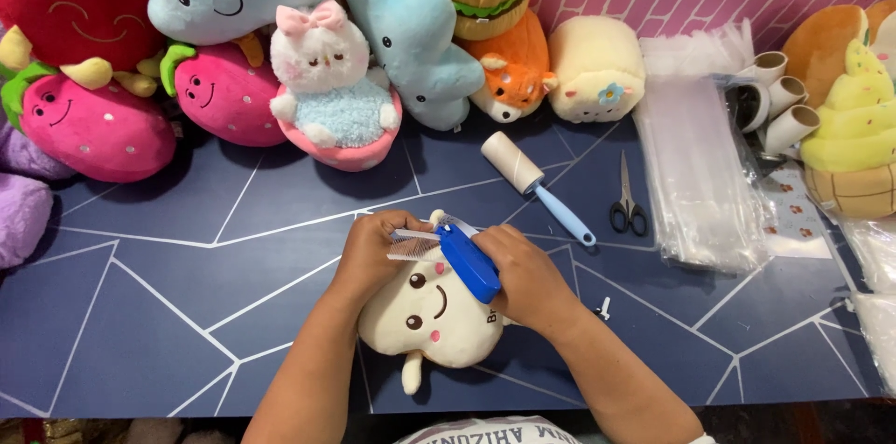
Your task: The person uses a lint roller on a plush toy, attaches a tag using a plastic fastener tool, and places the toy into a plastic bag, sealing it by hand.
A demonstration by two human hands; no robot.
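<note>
A cream plush toy [431,318] with a smiling face lies on the dark blue table [168,257] right in front of me. My left hand [375,248] grips the toy's upper left edge and touches the bristles of a brush. My right hand [525,274] holds a blue-handled brush [467,260] with white wire bristles pressed on the toy's top.
A lint roller [534,184] with a blue handle and black scissors [627,206] lie beyond the toy. Clear plastic bags [698,164] and cardboard tubes [782,103] sit at the right. Several plush toys line the back edge, among them pink strawberries [93,122] and an orange fox [509,75].
</note>
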